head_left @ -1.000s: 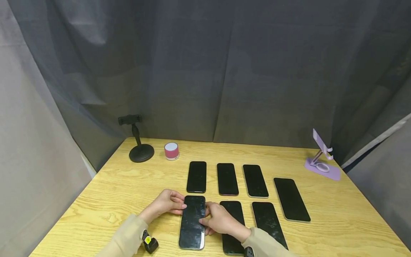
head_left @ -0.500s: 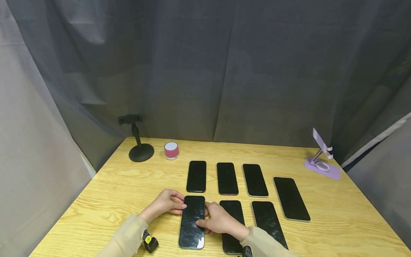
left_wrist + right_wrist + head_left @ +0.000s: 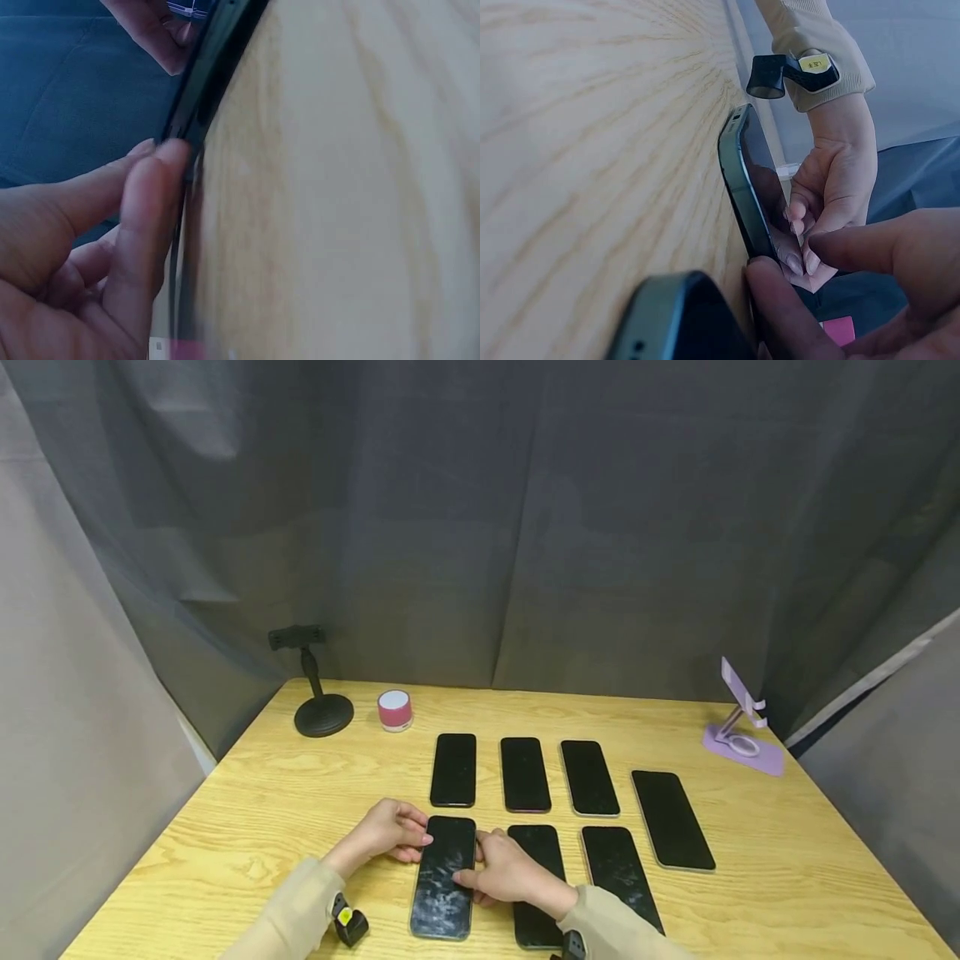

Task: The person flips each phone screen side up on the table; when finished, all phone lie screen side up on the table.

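Note:
A dark-screened smartphone (image 3: 442, 889) lies at the front of the table, screen up, between both hands. My left hand (image 3: 384, 833) pinches its left edge near the far end, the thumb at the screen's border. From the other side my right hand (image 3: 508, 868) holds the right edge, its thumb on the screen and its fingers beside the edge. In the right wrist view, the phone's greenish side (image 3: 742, 184) shows, with the left hand (image 3: 836, 172) beyond it. Close up in the left wrist view, the left fingertips (image 3: 146, 187) grip the phone's edge.
Several more phones lie screen up: a back row including one phone (image 3: 527, 774), a large one (image 3: 672, 820) at right, and two (image 3: 618, 872) partly behind the right arm. Behind stand a black phone stand (image 3: 322, 714), a pink speaker (image 3: 395, 712) and a purple stand (image 3: 742, 747).
My right thumb has slid slightly left on the phone's screen. The head view has shifted a little, and pale smudges show more strongly on the screen. Both hands keep their hold.

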A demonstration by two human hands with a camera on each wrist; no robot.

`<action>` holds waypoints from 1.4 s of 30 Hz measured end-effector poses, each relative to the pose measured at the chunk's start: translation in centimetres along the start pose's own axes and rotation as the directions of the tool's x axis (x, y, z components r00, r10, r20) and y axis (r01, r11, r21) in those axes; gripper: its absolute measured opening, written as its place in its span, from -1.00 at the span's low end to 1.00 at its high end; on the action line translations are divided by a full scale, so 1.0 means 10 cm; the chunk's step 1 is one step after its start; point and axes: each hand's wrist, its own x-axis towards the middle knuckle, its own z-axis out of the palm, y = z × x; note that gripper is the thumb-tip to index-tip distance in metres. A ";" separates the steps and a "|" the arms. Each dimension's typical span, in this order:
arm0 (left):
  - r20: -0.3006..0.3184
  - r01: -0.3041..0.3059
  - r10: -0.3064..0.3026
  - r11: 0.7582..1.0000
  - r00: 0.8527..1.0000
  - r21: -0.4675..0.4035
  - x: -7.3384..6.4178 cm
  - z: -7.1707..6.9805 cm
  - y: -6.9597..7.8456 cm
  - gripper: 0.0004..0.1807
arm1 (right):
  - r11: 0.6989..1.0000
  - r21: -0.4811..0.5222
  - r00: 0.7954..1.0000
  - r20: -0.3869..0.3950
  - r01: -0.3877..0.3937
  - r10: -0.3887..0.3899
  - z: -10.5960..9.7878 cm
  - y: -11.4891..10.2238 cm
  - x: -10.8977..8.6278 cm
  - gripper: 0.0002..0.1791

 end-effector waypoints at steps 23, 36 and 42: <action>-0.045 0.007 -0.005 0.999 0.999 0.048 0.00 0.03 0.05 -0.75 | 1.000 -0.012 1.000 -0.012 -0.018 0.018 0.00 0.01 0.00 -0.73; -0.069 0.018 -0.013 0.997 0.998 0.073 0.00 0.05 0.07 -0.78 | 0.999 -0.009 0.999 -0.008 -0.036 0.036 0.00 0.01 -0.03 -0.69; -0.056 0.021 -0.016 0.996 0.998 0.087 0.00 0.03 0.07 -0.79 | 0.997 -0.065 0.999 -0.010 -0.034 0.033 0.01 0.00 -0.05 -0.38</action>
